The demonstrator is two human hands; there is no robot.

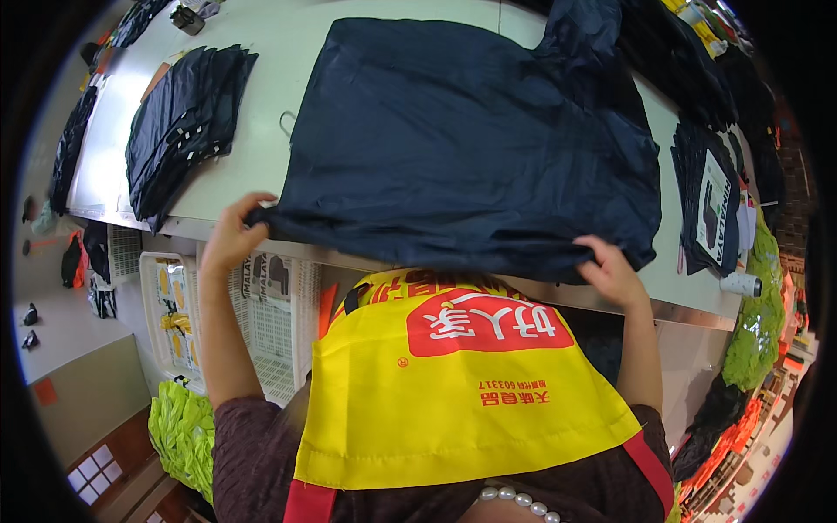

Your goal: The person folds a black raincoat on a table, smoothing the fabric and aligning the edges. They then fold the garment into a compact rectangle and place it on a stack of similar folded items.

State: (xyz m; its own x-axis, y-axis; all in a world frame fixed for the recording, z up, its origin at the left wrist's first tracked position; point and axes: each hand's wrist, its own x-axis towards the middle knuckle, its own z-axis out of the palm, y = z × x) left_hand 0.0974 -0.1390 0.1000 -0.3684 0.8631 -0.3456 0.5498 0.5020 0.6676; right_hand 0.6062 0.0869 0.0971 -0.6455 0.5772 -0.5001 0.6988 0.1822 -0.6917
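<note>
A large dark navy garment (471,139) of thin, shiny fabric lies spread over the white table, its near edge hanging at the table's front. A narrower length of it runs off toward the far right, where it meets more dark cloth. My left hand (234,234) pinches the near left corner between thumb and fingers. At the near right part of the hem, my right hand (613,275) grips the edge, thumb and fingers closed on the fabric. The near edge stretches between both hands, slightly gathered and creased.
Stacked dark folded pieces (187,126) lie at left on the table (261,52). Dark packs with a printed card (711,205) and a thread spool (741,284) sit at right. White plastic crates (275,336) stand below the front edge, and lime-green cloth (179,431) is piled lower left.
</note>
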